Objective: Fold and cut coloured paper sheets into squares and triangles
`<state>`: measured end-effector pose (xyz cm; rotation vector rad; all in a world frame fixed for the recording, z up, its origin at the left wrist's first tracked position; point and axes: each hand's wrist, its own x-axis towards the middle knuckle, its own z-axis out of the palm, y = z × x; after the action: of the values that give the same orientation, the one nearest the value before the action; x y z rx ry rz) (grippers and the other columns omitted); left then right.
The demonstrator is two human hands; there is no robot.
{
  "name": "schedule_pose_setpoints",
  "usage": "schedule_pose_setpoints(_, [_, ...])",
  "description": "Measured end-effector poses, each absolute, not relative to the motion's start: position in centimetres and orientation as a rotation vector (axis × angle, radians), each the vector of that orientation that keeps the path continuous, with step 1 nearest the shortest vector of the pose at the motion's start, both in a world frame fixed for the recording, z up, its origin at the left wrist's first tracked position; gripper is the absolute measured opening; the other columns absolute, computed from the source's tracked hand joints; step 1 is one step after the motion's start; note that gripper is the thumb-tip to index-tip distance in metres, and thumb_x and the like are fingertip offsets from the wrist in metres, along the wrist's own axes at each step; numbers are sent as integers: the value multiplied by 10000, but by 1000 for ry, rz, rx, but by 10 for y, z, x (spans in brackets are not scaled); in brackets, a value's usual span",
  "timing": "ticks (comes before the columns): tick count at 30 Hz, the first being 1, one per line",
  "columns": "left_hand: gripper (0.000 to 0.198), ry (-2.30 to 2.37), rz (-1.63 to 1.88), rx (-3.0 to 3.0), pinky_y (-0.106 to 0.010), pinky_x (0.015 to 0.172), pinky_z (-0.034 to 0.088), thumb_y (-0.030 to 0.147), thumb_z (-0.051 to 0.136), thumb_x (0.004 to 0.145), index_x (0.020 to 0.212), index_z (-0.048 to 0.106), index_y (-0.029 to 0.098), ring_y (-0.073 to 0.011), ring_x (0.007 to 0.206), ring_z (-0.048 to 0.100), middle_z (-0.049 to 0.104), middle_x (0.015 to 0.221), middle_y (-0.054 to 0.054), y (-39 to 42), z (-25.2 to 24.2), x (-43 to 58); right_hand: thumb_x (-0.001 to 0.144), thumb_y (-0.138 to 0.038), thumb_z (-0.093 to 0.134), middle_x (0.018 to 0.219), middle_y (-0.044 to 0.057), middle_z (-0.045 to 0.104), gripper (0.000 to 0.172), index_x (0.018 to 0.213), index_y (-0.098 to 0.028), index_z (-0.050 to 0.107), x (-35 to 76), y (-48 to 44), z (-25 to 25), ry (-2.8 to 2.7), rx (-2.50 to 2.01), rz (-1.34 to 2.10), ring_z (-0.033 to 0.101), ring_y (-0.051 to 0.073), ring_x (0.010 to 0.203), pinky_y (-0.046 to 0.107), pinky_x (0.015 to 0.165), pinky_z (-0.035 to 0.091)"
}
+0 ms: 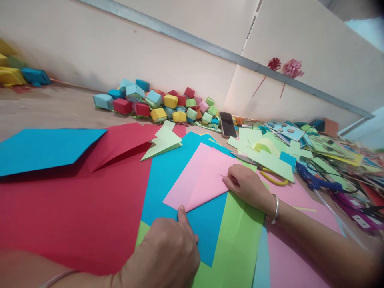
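Observation:
A sheet of pink paper [207, 172], folded over on itself along a slanted crease, lies on a blue sheet [207, 240]. My right hand [247, 184] is closed, pinching the pink paper at its right edge. At the near corner, my left hand [168, 252] has its fingers curled and one fingertip on the end of the fold; part of its grip is hidden beneath the hand. Green paper [240, 236] lies under the blue sheet. Yellow-handled scissors [274, 178] rest just beyond my right hand, partly covered by pale green paper pieces.
Red paper [99, 208] and a bent blue sheet [45, 150] spread leftward. Several small paper boxes [153, 102] are heaped by the wall, near a phone [228, 124]. A blue glue gun [318, 180] and paper scraps [330, 146] lie right. Two paper flowers [292, 69] stand against the wall.

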<state>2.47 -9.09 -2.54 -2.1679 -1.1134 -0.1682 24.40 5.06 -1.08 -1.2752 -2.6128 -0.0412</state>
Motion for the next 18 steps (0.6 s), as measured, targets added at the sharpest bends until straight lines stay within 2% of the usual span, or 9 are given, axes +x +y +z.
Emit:
schedule_pose_setpoints(4, [445,-1117,-225,-2158,-265,444,144,487,778,676,805,811,62,-92,313,354,366,344,46,-90,-22,26,907,-215,553,695,6,531,199,716,-188,507,243,49,-15,-2560,-1217,-80,433,142,623,265,591,282])
schedule_pose_setpoints(6, [449,-1113,-249,-2157,-271,447,129,485,799,649,789,811,58,-98,306,361,384,333,32,-89,-21,27,935,-216,533,732,19,574,105,869,-164,595,243,47,-15,-2543,-1171,-75,472,152,654,266,611,306])
schedule_pose_setpoints(9, [468,-1111,-264,-2150,-278,455,108,497,823,612,772,810,58,-104,299,363,392,323,22,-88,-19,28,982,-186,462,780,38,606,212,1082,-168,649,243,45,-17,-2597,-1062,-148,504,164,704,275,639,308])
schedule_pose_setpoints(13, [459,-1106,-249,-2141,-280,456,113,507,810,633,775,813,70,-104,302,359,395,316,19,-87,-20,29,1000,-165,434,758,44,569,297,999,-222,725,246,46,-21,-2645,-920,-359,461,161,699,288,635,259])
schedule_pose_setpoints(18, [463,-1108,-248,-2136,-282,447,131,506,796,669,771,809,54,-110,319,380,431,335,-2,-87,-24,27,1015,-217,457,732,35,541,283,1039,-232,739,248,47,-25,-2582,-854,-446,425,152,687,293,628,235])
